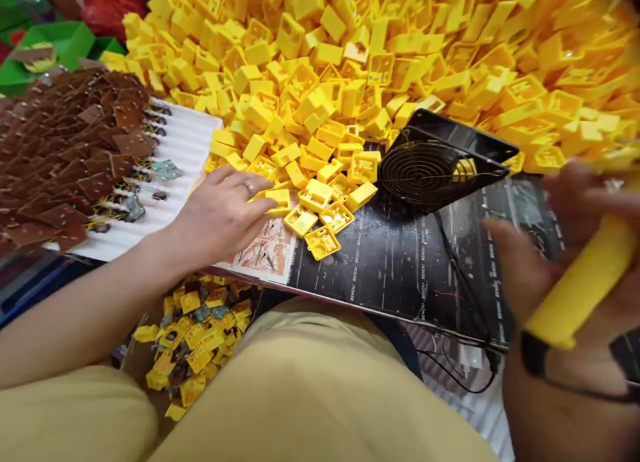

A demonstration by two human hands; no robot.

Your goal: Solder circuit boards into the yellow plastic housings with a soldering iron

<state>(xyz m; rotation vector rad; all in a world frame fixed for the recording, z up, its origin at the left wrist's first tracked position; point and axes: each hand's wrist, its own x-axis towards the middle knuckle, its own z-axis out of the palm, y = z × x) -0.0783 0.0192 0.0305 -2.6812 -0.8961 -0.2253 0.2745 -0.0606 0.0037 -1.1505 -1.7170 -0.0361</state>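
Observation:
My left hand [225, 212] rests palm down at the near edge of the pile, its fingers reaching onto a yellow plastic case [277, 199]; the fingertips are partly hidden. Several open yellow cases [323, 241] lie just right of it on the black table top [370, 262]. At the right, my right hand [565, 249], blurred by motion, is raised with a yellow-handled tool [583, 285] that has a black end and a dark cord. The thumb stands apart from the handle. A black fan [425, 172] is between the hands, tilted on the table.
A large heap of yellow cases [310, 82] covers the back. Brown circuit boards [75, 149] with wires are piled on a white corrugated sheet [187, 135] at left. Below the table edge, a box holds yellow cases with parts [200, 342]. A black cable [463, 275] crosses the table.

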